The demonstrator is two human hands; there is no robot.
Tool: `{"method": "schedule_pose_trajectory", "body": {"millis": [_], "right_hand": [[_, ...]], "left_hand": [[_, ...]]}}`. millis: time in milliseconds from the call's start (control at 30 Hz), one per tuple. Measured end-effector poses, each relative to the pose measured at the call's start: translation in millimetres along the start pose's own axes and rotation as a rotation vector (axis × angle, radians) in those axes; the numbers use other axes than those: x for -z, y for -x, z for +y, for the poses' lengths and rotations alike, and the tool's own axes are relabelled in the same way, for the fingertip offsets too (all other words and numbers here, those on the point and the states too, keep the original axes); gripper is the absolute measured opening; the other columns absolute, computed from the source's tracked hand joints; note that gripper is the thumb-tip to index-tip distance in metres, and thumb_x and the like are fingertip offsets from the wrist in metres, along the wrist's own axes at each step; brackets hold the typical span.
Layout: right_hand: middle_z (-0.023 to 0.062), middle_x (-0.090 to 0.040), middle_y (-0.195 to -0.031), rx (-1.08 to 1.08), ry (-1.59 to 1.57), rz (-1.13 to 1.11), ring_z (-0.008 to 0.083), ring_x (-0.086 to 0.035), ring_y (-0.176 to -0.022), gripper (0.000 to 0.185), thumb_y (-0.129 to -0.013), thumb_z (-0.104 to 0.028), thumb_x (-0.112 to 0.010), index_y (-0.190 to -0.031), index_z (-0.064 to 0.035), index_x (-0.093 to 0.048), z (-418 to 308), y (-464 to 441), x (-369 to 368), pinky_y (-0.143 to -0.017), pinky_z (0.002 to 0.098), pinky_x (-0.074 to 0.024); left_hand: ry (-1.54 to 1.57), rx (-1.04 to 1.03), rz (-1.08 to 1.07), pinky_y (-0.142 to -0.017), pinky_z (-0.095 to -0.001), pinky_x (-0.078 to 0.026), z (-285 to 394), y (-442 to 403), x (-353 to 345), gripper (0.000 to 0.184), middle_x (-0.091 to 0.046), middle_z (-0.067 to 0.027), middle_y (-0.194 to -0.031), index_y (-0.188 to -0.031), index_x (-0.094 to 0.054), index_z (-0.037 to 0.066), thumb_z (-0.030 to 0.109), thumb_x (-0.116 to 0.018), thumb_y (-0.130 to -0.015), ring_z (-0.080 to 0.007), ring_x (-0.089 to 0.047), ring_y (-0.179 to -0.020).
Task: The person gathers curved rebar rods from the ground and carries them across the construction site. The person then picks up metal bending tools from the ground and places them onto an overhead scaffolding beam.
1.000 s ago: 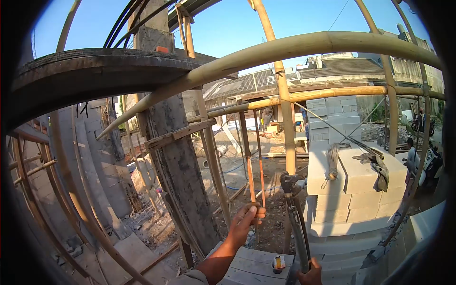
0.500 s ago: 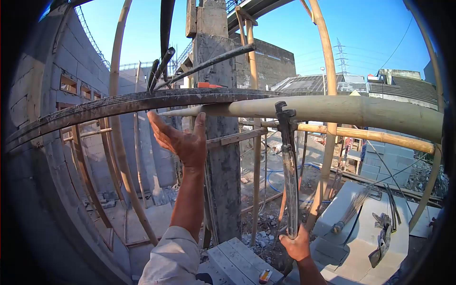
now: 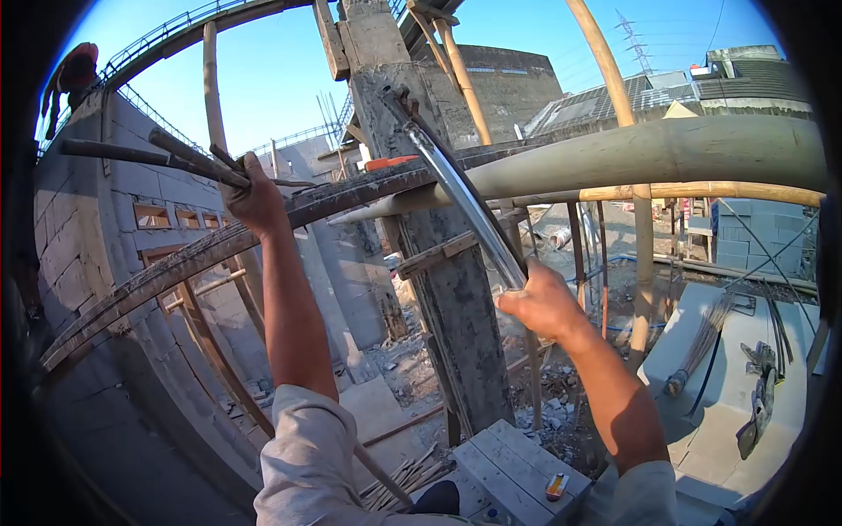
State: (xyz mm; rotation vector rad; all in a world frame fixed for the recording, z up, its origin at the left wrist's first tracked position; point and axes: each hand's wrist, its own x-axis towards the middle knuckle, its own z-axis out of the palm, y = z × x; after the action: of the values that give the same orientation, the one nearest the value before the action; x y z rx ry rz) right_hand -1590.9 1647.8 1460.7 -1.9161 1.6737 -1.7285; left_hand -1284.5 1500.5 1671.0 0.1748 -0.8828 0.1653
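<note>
My left hand (image 3: 253, 200) is closed around several dark round bars (image 3: 114, 154), just above a curved, dirt-crusted plank (image 3: 219, 247). The bars point out to the left. In my right hand (image 3: 542, 300) is the lower end of a long-handled steel tool (image 3: 465, 206). Its shaft is shiny, and its dark clawed head, up and to the left, lies in front of a concrete column (image 3: 386, 44). A thick bamboo pole (image 3: 614, 162) runs across from the right and tapers against the plank. Behind the plank, an orange item (image 3: 391, 162) is partly hidden.
Wooden boards (image 3: 504, 460) below carry a small yellow-and-white pack (image 3: 557, 486). Right, a pale slab (image 3: 715, 447) holds a bundle of thin rods (image 3: 702, 342) and a dark tool (image 3: 756, 412). A grey block wall (image 3: 132, 197) stands left. A person (image 3: 74, 70) is at upper left.
My left hand has risen from the open under the plank and closed around the bars. My right hand has lifted the steel tool and tilted it leftward. The view has tilted and shifted.
</note>
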Motion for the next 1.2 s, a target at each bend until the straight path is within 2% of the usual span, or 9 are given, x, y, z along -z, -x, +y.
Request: {"method": "schedule_pose_trajectory", "body": {"millis": [200,333,533,667,700,833,967,1100,1200], "right_hand": [[0.0207,-0.064,-0.101,-0.037,0.479,0.007,0.0336,-0.061,-0.099,0.039,-0.070,-0.020,-0.062,-0.102,0.0020,-0.063,-92,-114,17,-0.084,0.0376,-0.0483],[0.0163,-0.065,-0.103,0.056,0.717,0.014,0.0287,-0.063,-0.097,0.036,-0.071,-0.015,-0.061,-0.104,-0.0021,-0.065,-152,-163,-1,-0.083,0.0370,-0.0500],[0.0105,-0.065,-0.106,0.168,0.889,0.059,0.0217,-0.064,-0.098,0.034,-0.074,-0.020,-0.067,-0.107,-0.0087,-0.066,-192,-226,-76,-0.079,0.0344,-0.0515],[0.0023,-0.066,-0.106,0.163,0.951,0.018,0.0225,-0.063,-0.097,0.028,-0.083,-0.019,-0.061,-0.109,-0.0135,-0.066,-197,-248,-122,-0.070,0.0429,-0.0507],[0.0007,-0.067,-0.098,0.173,0.969,0.055,0.0209,-0.064,-0.086,0.022,-0.084,-0.018,-0.059,-0.104,-0.0140,-0.067,-195,-265,-141,-0.060,0.0438,-0.0480],[0.0007,-0.063,-0.075,0.208,1.309,-0.076,0.0186,-0.060,-0.060,0.012,-0.079,-0.020,-0.065,-0.088,-0.0122,-0.068,-204,-303,-176,-0.048,0.0405,-0.0424],[0.0012,-0.061,-0.069,0.200,1.440,0.014,0.0193,-0.059,-0.057,0.010,-0.074,-0.016,-0.068,-0.084,-0.0127,-0.067,-197,-320,-202,-0.046,0.0403,-0.0435],[0.0025,-0.062,-0.070,0.245,1.725,-0.185,0.0218,-0.060,-0.056,0.019,-0.066,-0.007,-0.072,-0.085,-0.0115,-0.068,-224,-286,-194,-0.051,0.0392,-0.0493],[0.0044,-0.063,-0.074,0.436,1.685,-0.143,0.0228,-0.062,-0.059,0.020,-0.070,-0.012,-0.070,-0.089,-0.0110,-0.068,-221,-270,-185,-0.053,0.0411,-0.0507]], "left_hand": [[0.226,0.013,0.080,-0.079,-0.0304,-0.047,-17,-67,67,0.020,-0.066,-0.0088,-0.086,-0.091,-0.066,-0.002,0.017,-0.065,-0.085,-0.0164,-0.061,-0.083],[0.082,0.008,-0.116,-0.081,-0.0298,-0.047,-17,-69,128,0.026,-0.065,-0.0100,-0.090,-0.093,-0.065,-0.001,0.024,-0.065,-0.086,-0.0190,-0.062,-0.084],[0.051,0.127,-0.304,-0.080,-0.0311,-0.048,3,-72,142,0.030,-0.063,-0.0093,-0.093,-0.099,-0.062,0.000,0.027,-0.064,-0.087,-0.0170,-0.060,-0.086],[-0.031,0.097,-0.289,-0.080,-0.0293,-0.046,6,-66,138,0.031,-0.063,-0.0077,-0.093,-0.099,-0.062,0.001,0.030,-0.063,-0.087,-0.0142,-0.058,-0.086],[-0.055,0.074,-0.302,-0.080,-0.0284,-0.045,5,-65,138,0.029,-0.063,-0.0059,-0.093,-0.098,-0.062,0.003,0.030,-0.061,-0.088,-0.0130,-0.057,-0.086],[-0.158,-0.020,-0.306,-0.080,-0.0272,-0.044,1,-59,138,0.028,-0.062,-0.0039,-0.094,-0.096,-0.062,0.004,0.032,-0.059,-0.090,-0.0116,-0.055,-0.088],[-0.179,-0.045,-0.274,-0.081,-0.0274,-0.043,1,-46,128,0.029,-0.061,-0.0031,-0.096,-0.097,-0.061,0.005,0.033,-0.060,-0.089,-0.0113,-0.054,-0.089],[-0.126,-0.057,-0.256,-0.079,-0.0268,-0.043,1,-47,118,0.025,-0.058,-0.0026,-0.091,-0.094,-0.060,0.004,0.027,-0.065,-0.087,-0.0108,-0.052,-0.085],[-0.195,-0.067,-0.270,-0.074,-0.0245,-0.041,17,-43,111,0.016,-0.058,-0.0027,-0.083,-0.086,-0.060,0.002,0.017,-0.066,-0.085,-0.0089,-0.052,-0.080]]}}
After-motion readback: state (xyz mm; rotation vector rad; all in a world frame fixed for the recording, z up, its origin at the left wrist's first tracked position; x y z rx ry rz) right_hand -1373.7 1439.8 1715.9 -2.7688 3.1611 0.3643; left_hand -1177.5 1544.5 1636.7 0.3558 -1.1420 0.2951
